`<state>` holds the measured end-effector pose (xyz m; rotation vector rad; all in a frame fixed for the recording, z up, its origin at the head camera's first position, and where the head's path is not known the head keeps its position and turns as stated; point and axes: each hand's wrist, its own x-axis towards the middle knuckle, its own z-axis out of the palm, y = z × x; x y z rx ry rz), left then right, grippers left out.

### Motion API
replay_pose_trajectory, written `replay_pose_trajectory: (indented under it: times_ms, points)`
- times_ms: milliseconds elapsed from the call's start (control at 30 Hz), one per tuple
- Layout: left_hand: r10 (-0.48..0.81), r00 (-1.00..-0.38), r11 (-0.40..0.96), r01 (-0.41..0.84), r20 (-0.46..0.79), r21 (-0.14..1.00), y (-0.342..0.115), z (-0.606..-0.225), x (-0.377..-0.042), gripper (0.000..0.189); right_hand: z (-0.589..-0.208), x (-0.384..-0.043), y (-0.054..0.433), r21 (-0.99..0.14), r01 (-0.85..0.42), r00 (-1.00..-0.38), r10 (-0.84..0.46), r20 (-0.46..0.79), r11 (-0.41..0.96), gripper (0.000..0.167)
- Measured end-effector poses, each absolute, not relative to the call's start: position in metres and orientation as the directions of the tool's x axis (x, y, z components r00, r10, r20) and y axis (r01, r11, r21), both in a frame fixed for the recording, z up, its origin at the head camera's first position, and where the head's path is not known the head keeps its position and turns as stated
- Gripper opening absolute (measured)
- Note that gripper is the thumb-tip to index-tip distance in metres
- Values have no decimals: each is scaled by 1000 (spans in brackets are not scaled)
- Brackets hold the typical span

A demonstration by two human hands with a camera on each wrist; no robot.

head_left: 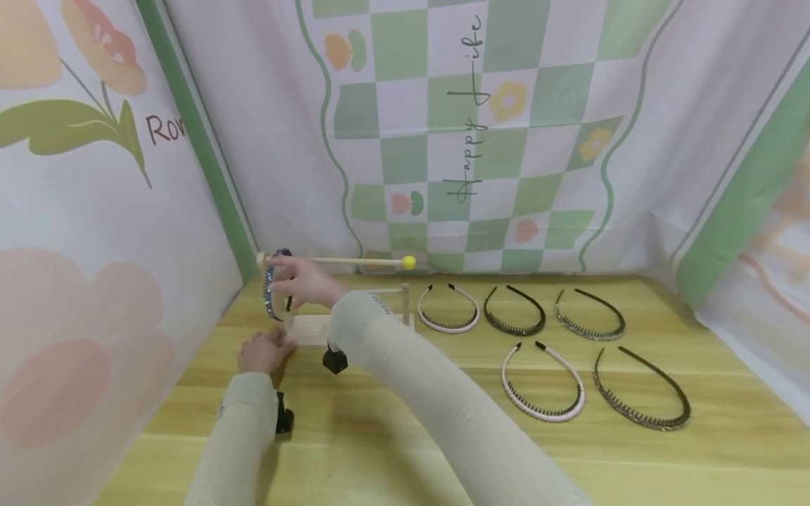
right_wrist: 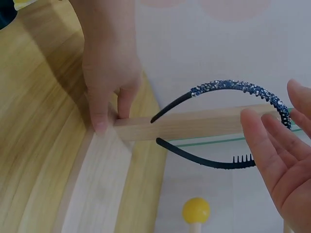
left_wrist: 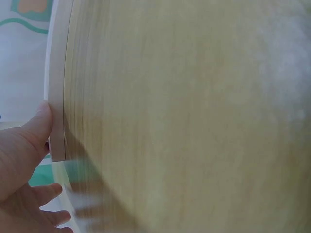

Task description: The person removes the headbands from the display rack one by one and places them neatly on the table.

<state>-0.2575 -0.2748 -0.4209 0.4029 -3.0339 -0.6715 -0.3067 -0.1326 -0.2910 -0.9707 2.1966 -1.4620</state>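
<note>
A pale wooden rack (head_left: 310, 329) stands at the left of the table, with a post at its left end and a yellow-balled rod (head_left: 361, 261) on top. My left hand (head_left: 266, 351) grips the base's left end beside the post, thumb (left_wrist: 41, 124) along its edge. A blue glittery toothed headband (right_wrist: 231, 86) hangs at the rod's post end; its two tips point down on either side of the post in the right wrist view. Right beside the band, my right hand (head_left: 306, 282) has its fingers (right_wrist: 257, 133) spread and partly covers it.
Several more headbands lie on the right of the table, among them a pink one (head_left: 448, 327), a black one (head_left: 515, 330) and a brown one (head_left: 652, 422). A lower rod with a short post (head_left: 406, 302) belongs to the rack. Printed curtains (head_left: 405, 105) enclose the table.
</note>
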Motion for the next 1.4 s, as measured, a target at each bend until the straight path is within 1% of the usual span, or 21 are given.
replay_pose_trajectory:
  times_ms: [200, 533, 667, 800, 933, 1033, 1133, 1267, 1400]
  points:
    - [-241, -970, 875, -236, -42, 422, -275, -421, -258, 56, -291, -303, -133, -918, -335, -713, -695, 98, 214, 51]
    - [-257, -965, 853, -252, -51, 456, -277, -426, -262, 54, -294, -303, -139, -917, -345, -708, -697, 115, 198, 46]
    - [-265, -963, 847, -261, -57, 464, -278, -427, -263, 56, -295, -303, -139, -918, -340, -743, -657, 128, 205, 40]
    - [-276, -960, 847, -267, -48, 460, -279, -430, -265, 55, -295, -304, -139, -930, -319, -799, -579, 162, 180, 31]
    - [-272, -961, 854, -267, -55, 446, -278, -429, -263, 55, -294, -304, -140, -938, -313, -833, -517, 198, 146, 25]
    - [-268, -959, 857, -281, -93, 432, -276, -427, -261, 58, -292, -303, -138, -934, -327, -843, -492, 220, 142, 20]
    - [-270, -957, 854, -289, -106, 432, -275, -426, -261, 62, -288, -302, -132, -927, -348, -839, -488, 242, 138, 18]
    - [-266, -963, 859, -261, -51, 440, -276, -427, -261, 66, -282, -304, -120, -920, -373, -828, -489, 272, 119, 20]
    - [-239, -971, 869, -222, -16, 442, -278, -429, -259, 62, -274, -304, -107, -920, -377, -828, -484, 282, 108, 26]
